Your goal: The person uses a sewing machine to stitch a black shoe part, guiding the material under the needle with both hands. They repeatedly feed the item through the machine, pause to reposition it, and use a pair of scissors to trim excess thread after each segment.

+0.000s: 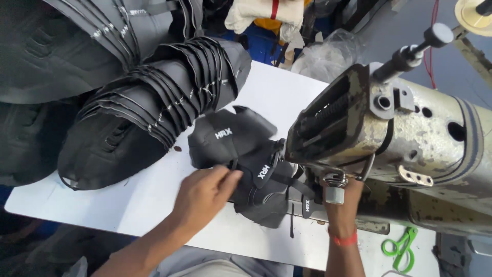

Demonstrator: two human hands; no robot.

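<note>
A black shoe upper piece [241, 149] with white lettering lies on the white sewing table [143, 200], one end under the head of a worn grey sewing machine [410, 138]. My left hand [205, 194] pinches the near edge of this piece, fingers closed on the fabric and a thin black strap. My right hand [344, 197] reaches under the machine head; most of it is hidden behind the machine, and a red band circles the wrist. Its fingers cannot be seen.
A long stack of black stitched shoe uppers [154, 107] lies across the table's left half, with more dark pieces [77, 46] behind. Green-handled scissors [401, 248] rest at the right front. A clear plastic bag [328, 54] and white cloth [261, 13] sit beyond the table.
</note>
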